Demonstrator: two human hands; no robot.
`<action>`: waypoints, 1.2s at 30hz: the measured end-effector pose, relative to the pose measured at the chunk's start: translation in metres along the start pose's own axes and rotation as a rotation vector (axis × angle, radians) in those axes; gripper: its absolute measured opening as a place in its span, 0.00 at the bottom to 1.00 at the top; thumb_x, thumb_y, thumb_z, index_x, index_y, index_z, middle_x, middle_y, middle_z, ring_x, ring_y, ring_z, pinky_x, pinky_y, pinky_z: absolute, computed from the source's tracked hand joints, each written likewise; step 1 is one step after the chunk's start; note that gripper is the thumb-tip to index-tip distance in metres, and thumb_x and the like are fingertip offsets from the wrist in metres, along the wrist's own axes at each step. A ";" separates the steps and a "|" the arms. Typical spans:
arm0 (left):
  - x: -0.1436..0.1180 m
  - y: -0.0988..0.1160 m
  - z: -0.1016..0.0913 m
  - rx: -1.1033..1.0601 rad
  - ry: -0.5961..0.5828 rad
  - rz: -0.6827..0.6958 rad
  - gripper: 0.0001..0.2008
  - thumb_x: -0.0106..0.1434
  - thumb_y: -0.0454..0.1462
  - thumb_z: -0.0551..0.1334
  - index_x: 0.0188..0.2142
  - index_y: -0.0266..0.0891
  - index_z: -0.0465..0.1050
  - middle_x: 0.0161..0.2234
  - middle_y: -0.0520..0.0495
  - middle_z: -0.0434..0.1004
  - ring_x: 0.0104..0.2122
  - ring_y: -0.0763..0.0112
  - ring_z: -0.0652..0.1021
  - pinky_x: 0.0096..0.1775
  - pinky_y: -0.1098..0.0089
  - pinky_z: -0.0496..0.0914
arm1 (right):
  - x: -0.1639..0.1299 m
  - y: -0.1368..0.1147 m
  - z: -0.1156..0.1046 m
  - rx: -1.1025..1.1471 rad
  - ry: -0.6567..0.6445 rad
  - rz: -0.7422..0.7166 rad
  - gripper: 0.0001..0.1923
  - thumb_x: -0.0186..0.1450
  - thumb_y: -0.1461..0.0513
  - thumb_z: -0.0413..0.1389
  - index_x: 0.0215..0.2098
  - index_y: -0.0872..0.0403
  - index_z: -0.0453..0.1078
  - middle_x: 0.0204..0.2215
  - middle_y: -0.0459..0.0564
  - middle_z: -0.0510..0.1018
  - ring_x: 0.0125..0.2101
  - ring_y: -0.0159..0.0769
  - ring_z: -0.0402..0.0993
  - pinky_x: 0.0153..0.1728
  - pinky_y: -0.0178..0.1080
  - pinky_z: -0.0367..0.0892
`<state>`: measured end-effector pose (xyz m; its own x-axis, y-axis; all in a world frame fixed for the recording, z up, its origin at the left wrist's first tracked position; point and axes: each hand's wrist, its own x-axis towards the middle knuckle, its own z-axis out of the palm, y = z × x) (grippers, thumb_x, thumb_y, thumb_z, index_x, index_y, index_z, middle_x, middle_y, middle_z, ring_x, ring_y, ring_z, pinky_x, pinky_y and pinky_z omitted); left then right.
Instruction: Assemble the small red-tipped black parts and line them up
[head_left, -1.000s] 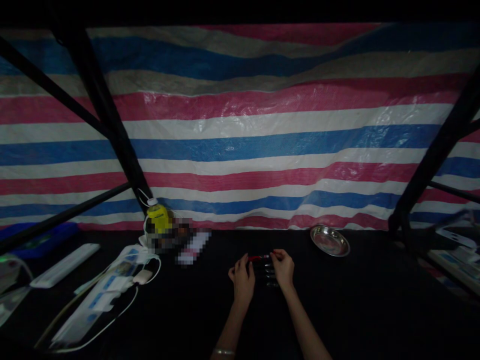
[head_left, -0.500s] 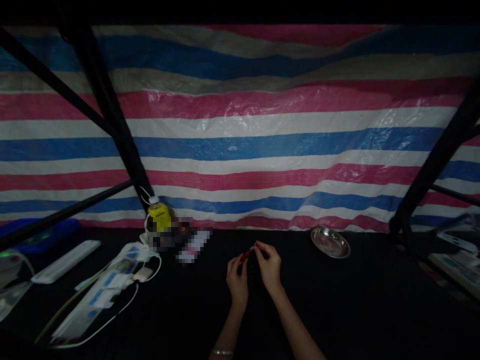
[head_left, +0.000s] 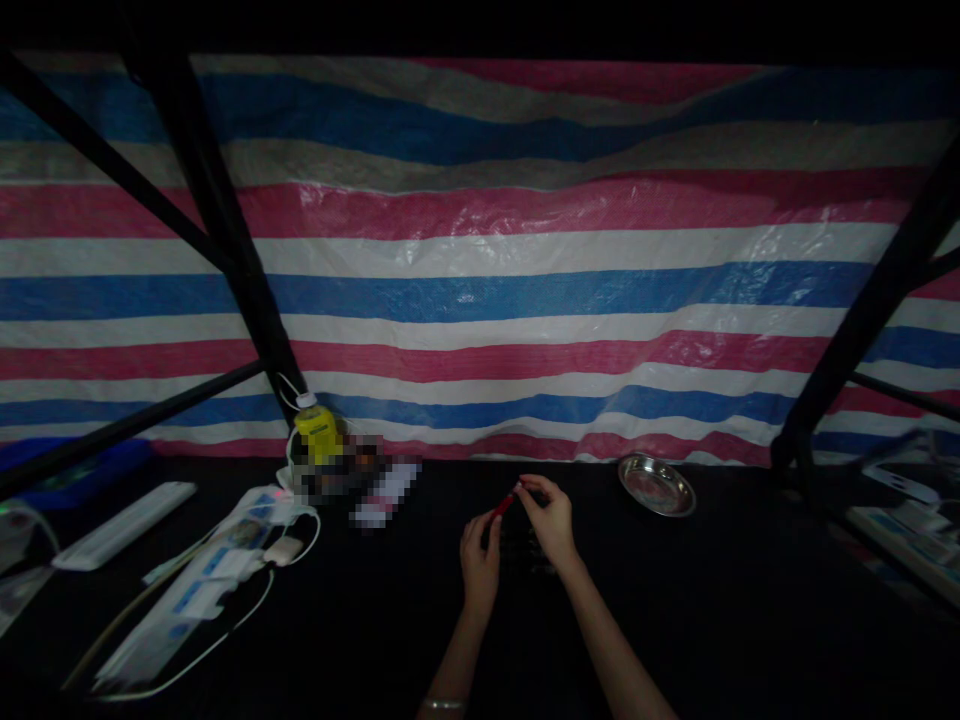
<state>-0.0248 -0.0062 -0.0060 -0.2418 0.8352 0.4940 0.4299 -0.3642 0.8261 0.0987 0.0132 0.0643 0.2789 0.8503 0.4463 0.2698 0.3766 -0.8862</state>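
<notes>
A slim red stick-like object [head_left: 505, 503] slants up to the right between my hands; it is too small and dark to tell its kind. My left hand [head_left: 480, 570] pinches the lower end with thumb and fingers. The upper end, where a pale bit shows, is pinched by the fingertips of my right hand [head_left: 553, 525]. Both hands are held over the black tabletop [head_left: 585, 640]. Beneath them, faint small marks or items show on the dark surface, too dim to make out. A round shiny metal dish [head_left: 657, 485] lies to the right of my right hand.
Left of my hands lie a blurred-out flat item [head_left: 388, 495], a yellow bottle [head_left: 319, 432], and a power strip [head_left: 187, 595] with plugs and white cables. A long white bar [head_left: 126, 525] lies further left. Black frame posts [head_left: 232, 240] stand before a striped tarpaulin [head_left: 525, 295].
My right hand has shifted slightly right and up, away from my left hand. More of the red object shows between them. The whole view has shifted a little.
</notes>
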 end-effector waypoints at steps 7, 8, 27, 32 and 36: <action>0.000 0.010 -0.002 0.054 -0.043 0.064 0.16 0.66 0.42 0.47 0.34 0.40 0.71 0.34 0.45 0.74 0.37 0.66 0.75 0.41 0.65 0.69 | 0.002 0.002 -0.010 0.065 0.007 0.032 0.14 0.55 0.54 0.58 0.35 0.53 0.76 0.29 0.50 0.80 0.32 0.40 0.75 0.37 0.42 0.67; 0.000 0.012 -0.002 0.064 -0.060 0.077 0.16 0.66 0.42 0.47 0.35 0.41 0.71 0.35 0.45 0.74 0.39 0.66 0.74 0.42 0.64 0.69 | 0.002 0.002 -0.010 0.061 0.008 0.024 0.13 0.55 0.55 0.58 0.35 0.53 0.76 0.29 0.50 0.80 0.32 0.39 0.74 0.37 0.42 0.67; -0.002 0.012 -0.002 0.161 0.033 -0.002 0.15 0.65 0.41 0.46 0.43 0.39 0.66 0.42 0.42 0.71 0.45 0.62 0.71 0.47 0.58 0.65 | 0.013 0.023 -0.017 0.168 -0.048 0.077 0.13 0.54 0.54 0.59 0.33 0.53 0.75 0.30 0.50 0.80 0.33 0.38 0.75 0.39 0.41 0.67; 0.001 0.000 0.001 0.257 0.101 -0.114 0.14 0.64 0.40 0.47 0.40 0.38 0.68 0.40 0.41 0.71 0.44 0.59 0.72 0.45 0.56 0.65 | 0.008 0.060 -0.024 0.199 -0.039 0.209 0.18 0.49 0.51 0.62 0.30 0.56 0.74 0.28 0.52 0.80 0.31 0.41 0.76 0.37 0.42 0.68; 0.001 -0.004 0.003 0.349 0.042 -0.137 0.13 0.63 0.37 0.48 0.40 0.40 0.70 0.43 0.42 0.71 0.45 0.59 0.71 0.44 0.56 0.65 | -0.003 0.081 -0.027 0.176 -0.080 0.270 0.20 0.49 0.49 0.61 0.31 0.57 0.73 0.27 0.52 0.79 0.32 0.42 0.76 0.36 0.42 0.68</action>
<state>-0.0242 -0.0031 -0.0094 -0.3505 0.8460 0.4018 0.6595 -0.0817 0.7473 0.1442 0.0312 -0.0058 0.2439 0.9515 0.1873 0.0304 0.1855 -0.9822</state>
